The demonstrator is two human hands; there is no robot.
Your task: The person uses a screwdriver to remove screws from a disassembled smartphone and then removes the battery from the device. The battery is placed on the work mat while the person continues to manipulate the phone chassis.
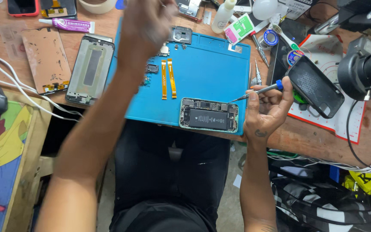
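Note:
An opened phone [209,115] with its black battery showing lies at the near edge of a blue work mat [207,68]. My right hand [268,107] grips a small screwdriver [256,92] with a blue cap, its tip pointing left just above the phone's right end. My left hand [147,21] is raised over the far side of the mat, blurred, and whether it holds anything cannot be made out. Two orange flex cables [168,78] lie on the mat under it, with small dark parts [152,68] beside them.
Left of the mat lie a phone frame [90,68] and a copper-coloured back panel [46,60]. A glue tube [67,25], a bottle [222,16], tweezers [256,74] and a black phone case [316,86] sit around. White cables [18,86] run at left. A camera [366,64] stands at right.

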